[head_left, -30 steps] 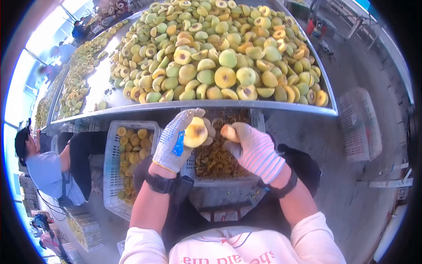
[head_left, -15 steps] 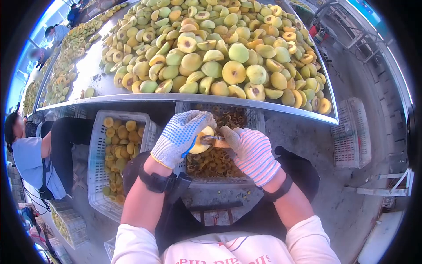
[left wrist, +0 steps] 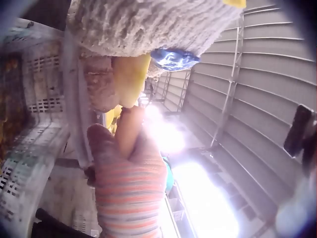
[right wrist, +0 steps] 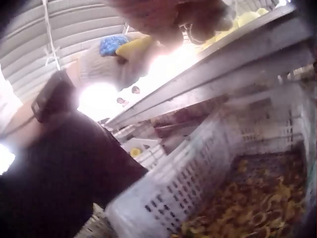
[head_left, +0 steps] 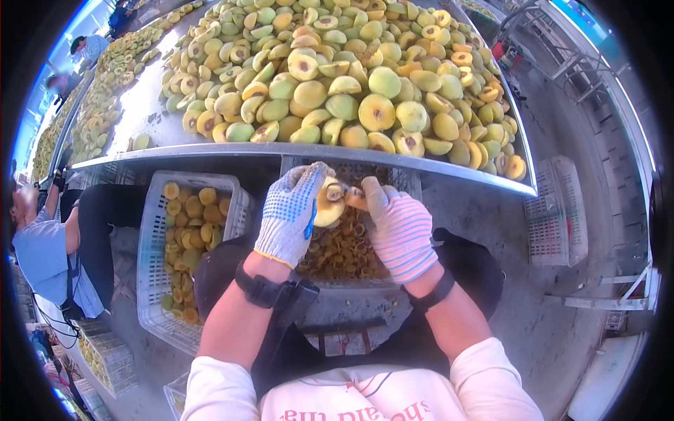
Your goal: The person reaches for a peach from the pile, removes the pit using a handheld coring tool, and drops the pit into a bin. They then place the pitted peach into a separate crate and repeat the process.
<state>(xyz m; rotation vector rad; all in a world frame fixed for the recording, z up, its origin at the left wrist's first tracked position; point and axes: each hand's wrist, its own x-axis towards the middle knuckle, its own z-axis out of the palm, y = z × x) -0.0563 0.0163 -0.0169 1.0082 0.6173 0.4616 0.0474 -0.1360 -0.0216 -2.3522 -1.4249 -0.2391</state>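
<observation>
My gloved left hand (head_left: 286, 210) grips a yellow peach half (head_left: 328, 210), its cut face turned to the right. In my right hand (head_left: 401, 231), in a striped glove, is a pitting knife (head_left: 357, 200) with a wooden handle and a metal end. That metal end is at the stone in the middle of the cut face. In the left wrist view the handle (left wrist: 130, 130) points up at the peach, held between thumb and fingers. Both hands are above a white crate (right wrist: 163, 193) of ring-shaped fruit scraps.
A metal table (head_left: 302, 149) ahead bears a large heap of halved peaches (head_left: 344, 105). At the left stands a crate (head_left: 149, 274) of pitted halves, with a seated person (head_left: 53, 252) beyond it. Another white crate (head_left: 554, 210) is on the floor at the right.
The hands came together and the knife, first apart from the peach, moved left to its cut face. The peach half is now turned more toward the knife.
</observation>
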